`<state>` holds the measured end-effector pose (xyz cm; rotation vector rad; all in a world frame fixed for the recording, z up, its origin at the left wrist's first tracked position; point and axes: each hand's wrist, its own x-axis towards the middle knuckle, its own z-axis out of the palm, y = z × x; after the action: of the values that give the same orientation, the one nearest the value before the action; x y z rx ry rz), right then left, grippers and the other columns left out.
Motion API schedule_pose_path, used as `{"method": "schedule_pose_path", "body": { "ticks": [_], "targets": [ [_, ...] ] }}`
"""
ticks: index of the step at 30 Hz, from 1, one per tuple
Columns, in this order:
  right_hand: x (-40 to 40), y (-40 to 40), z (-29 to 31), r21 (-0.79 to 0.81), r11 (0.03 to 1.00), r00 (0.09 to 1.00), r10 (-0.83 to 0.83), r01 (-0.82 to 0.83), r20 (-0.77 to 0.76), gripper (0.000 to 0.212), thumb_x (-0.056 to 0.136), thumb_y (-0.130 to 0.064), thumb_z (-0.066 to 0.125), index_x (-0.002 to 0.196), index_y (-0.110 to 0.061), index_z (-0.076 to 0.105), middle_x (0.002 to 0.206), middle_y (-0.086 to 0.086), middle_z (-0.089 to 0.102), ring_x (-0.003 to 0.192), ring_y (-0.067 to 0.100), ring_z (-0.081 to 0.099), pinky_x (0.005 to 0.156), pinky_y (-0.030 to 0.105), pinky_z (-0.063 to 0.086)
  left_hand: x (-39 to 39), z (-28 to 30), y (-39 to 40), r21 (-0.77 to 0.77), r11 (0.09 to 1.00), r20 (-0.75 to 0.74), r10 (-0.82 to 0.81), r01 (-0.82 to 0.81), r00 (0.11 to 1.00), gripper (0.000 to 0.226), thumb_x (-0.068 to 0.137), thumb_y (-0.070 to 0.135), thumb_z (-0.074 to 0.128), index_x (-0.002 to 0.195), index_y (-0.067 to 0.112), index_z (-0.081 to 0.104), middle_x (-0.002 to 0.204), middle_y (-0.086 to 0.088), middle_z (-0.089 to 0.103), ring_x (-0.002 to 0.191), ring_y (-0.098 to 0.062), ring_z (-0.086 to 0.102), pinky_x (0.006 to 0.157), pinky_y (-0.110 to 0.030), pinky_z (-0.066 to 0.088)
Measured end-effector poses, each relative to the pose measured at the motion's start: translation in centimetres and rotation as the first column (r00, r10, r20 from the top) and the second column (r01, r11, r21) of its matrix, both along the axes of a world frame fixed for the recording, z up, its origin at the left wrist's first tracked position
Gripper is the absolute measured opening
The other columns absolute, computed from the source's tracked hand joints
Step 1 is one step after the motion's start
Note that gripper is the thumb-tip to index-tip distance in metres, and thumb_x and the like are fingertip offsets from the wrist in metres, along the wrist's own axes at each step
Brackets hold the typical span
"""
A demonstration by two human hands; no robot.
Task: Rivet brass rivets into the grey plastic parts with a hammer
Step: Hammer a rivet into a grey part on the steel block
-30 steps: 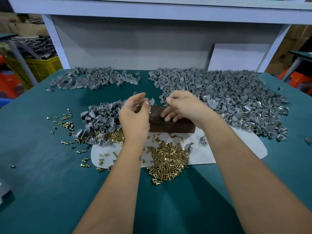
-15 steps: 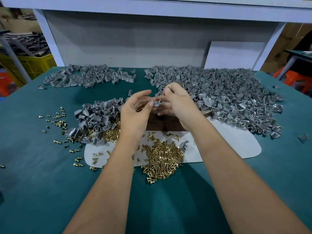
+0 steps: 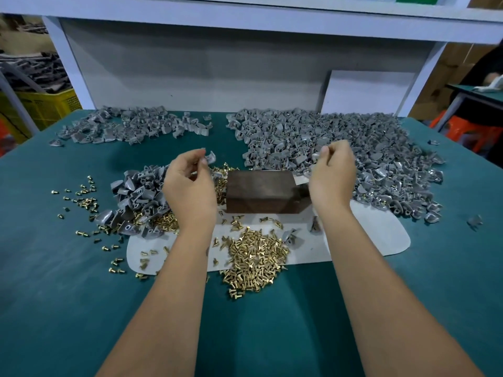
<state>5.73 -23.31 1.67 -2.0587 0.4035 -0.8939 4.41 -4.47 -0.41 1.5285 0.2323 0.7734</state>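
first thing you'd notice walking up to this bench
The huge heap of grey plastic parts spread over the far right of the green table. Next, the shiny pile of brass rivets near the front edge, below the dark wooden block at centre.

Two hands (image 3: 190, 186), (image 3: 330, 178). One dark block (image 3: 261, 191). One white mat (image 3: 381, 235). Three heaps of grey parts (image 3: 130, 127), (image 3: 340, 142), (image 3: 138, 197), too many to count. One main heap of brass rivets (image 3: 253, 259), plus uncounted strays.
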Motion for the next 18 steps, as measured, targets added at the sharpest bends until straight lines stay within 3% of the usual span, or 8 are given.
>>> {"method": "schedule_pose_path", "body": {
  "ticks": [1,3,4,5,9,13,15,18],
  "targets": [
    [0.1,-0.7,0.2,-0.051,0.998,0.999,-0.043,0.042,-0.024,0.017,0.101,-0.025,0.04,0.089,-0.016,0.047,0.097,-0.001,0.055,0.091,0.018,0.055,0.081,0.036,0.046,0.0,0.0,0.2,-0.002,1.0,0.006,0.018,-0.018,1.0,0.024,0.094,0.01,0.062,0.093,0.035,0.065,0.102,0.005,0.07,0.093,-0.004,0.066,0.082,-0.016,0.053],
    [0.4,-1.9,0.5,-0.261,0.96,0.972,-0.154,0.105,-0.178,0.013,0.098,-0.024,0.046,0.087,-0.02,0.052,0.132,0.002,0.052,0.134,0.03,0.036,0.113,0.047,0.016,-0.1,0.1,0.2,-0.011,1.0,0.004,0.007,-0.007,1.0,0.024,0.094,0.011,0.063,0.092,0.035,0.065,0.102,0.005,0.071,0.095,-0.004,0.067,0.085,-0.021,0.054],
    [0.5,-2.2,0.6,-0.339,0.936,0.946,-0.194,0.099,-0.258,0.01,0.096,-0.024,0.049,0.088,-0.022,0.055,0.147,0.001,0.04,0.143,0.033,0.019,0.114,0.052,0.001,-0.1,0.1,0.0,-0.002,1.0,-0.008,-0.024,0.024,1.0,0.022,0.093,0.012,0.063,0.094,0.034,0.066,0.101,0.006,0.071,0.095,-0.003,0.066,0.087,-0.022,0.054],
    [0.4,-2.4,0.7,-0.366,0.927,0.931,-0.205,0.085,-0.302,0.008,0.095,-0.024,0.051,0.09,-0.024,0.058,0.153,0.0,0.032,0.145,0.033,0.012,0.112,0.055,-0.003,-0.2,0.1,-0.4,0.023,0.997,-0.026,-0.071,0.071,0.997,0.022,0.093,0.012,0.064,0.095,0.033,0.067,0.1,0.009,0.071,0.095,0.0,0.065,0.087,-0.022,0.054],
    [-0.1,-1.1,0.8,-0.369,0.927,0.975,-0.145,0.074,-0.169,0.014,0.096,-0.03,0.05,0.097,-0.024,0.063,0.128,-0.002,0.051,0.123,0.02,0.041,0.102,0.044,0.015,-0.4,-0.3,-2.0,0.231,0.923,-0.14,-0.282,0.309,0.949,0.026,0.09,0.012,0.067,0.093,0.038,0.068,0.089,0.026,0.065,0.086,0.018,0.057,0.08,-0.015,0.052],
    [-0.5,0.6,0.9,-0.249,0.964,0.994,0.077,-0.095,-0.079,0.012,0.097,-0.032,0.051,0.086,-0.025,0.052,0.104,-0.009,0.048,0.097,0.018,0.052,0.089,0.032,0.025,-0.4,-0.9,-2.4,0.318,0.856,-0.195,-0.362,0.408,0.912,0.021,0.09,0.012,0.067,0.096,0.032,0.071,0.09,0.027,0.064,0.085,0.023,0.055,0.074,-0.002,0.046],
    [-0.7,1.4,0.7,-0.348,0.921,0.981,0.139,-0.178,-0.135,0.013,0.096,-0.033,0.052,0.084,-0.029,0.052,0.096,-0.013,0.049,0.087,0.014,0.052,0.091,0.033,0.022,-0.3,-1.0,-2.2,0.334,0.852,-0.194,-0.356,0.403,0.914,0.019,0.091,0.013,0.066,0.097,0.03,0.071,0.092,0.023,0.066,0.092,0.015,0.059,0.082,-0.01,0.051],
    [-0.8,1.8,0.0,-0.467,0.859,0.975,0.153,-0.212,-0.16,0.014,0.093,-0.031,0.056,0.08,-0.032,0.053,0.095,-0.014,0.051,0.094,0.012,0.051,0.096,0.035,0.017,-0.1,-1.1,-2.1,0.394,0.844,-0.219,-0.299,0.365,0.929,0.02,0.089,0.018,0.066,0.106,0.027,0.072,0.099,0.014,0.065,0.114,-0.013,0.055,0.096,-0.031,0.048]
  ]
}}
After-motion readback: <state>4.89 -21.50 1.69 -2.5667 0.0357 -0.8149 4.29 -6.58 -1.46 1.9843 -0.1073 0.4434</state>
